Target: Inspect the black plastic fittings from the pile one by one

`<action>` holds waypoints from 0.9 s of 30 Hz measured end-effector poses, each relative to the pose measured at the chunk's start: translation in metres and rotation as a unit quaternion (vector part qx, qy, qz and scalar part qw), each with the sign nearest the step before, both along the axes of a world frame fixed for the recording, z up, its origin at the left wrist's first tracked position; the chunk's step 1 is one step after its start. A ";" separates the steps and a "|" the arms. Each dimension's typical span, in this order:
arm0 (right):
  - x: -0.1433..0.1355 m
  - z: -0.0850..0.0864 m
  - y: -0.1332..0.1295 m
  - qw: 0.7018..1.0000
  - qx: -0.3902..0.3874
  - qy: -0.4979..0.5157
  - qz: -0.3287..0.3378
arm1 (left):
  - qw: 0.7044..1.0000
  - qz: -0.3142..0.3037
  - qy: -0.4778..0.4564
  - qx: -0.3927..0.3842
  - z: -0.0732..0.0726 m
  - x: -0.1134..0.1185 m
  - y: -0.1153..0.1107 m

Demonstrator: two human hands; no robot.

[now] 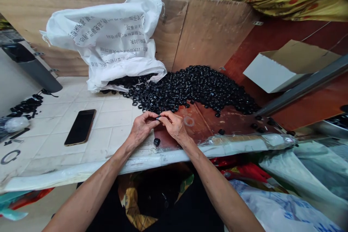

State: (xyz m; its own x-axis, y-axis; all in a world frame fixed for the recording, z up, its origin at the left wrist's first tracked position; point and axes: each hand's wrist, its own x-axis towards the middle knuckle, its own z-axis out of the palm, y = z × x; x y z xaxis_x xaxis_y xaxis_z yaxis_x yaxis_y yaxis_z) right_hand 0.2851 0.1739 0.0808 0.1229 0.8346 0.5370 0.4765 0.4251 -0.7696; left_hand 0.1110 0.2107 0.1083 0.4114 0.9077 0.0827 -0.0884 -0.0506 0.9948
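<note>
Small black ring parts (158, 117) are being handled here, one of them pinched between the fingertips of both hands just in front of the big heap of black rings (190, 88). The left hand (141, 127) and the right hand (174, 125) are brought together at the middle of the surface (108, 116), near its front edge, and the grip of each is pressed together on the little piece, thumb against forefinger; whether one piece or two pieces are held cannot be told, as the fingers cover most of it. The heap lies at 12 o'clock from the hands, and it spills out of a white printed sack (114, 40) at about 11 o'clock. One loose ring (157, 141) is lying at 6 o'clock, just below the left hand and close to the edge. A dark phone (80, 127) is resting at 9 o'clock, well apart, and an open cardboard box (288, 63) stands at 2 o'clock. For this step to be done well, it is judged that the piece should be held lightly at its rim, so that it can be turned and checked without being squeezed out of the fingers. The wrists are best kept low over the surface, so that a dropped piece is caught there and does not roll over the edge.
</note>
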 end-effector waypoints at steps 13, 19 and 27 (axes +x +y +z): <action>0.001 -0.003 -0.003 0.996 0.002 -0.085 -0.021 | 1.000 0.001 0.005 -0.011 -0.004 -0.001 -0.002; 0.001 0.004 -0.006 0.999 -0.008 -0.032 0.027 | 1.000 0.027 0.005 0.010 -0.004 -0.001 0.000; -0.001 0.007 -0.008 0.998 -0.040 -0.043 0.008 | 1.000 0.012 0.002 0.011 -0.008 -0.001 0.001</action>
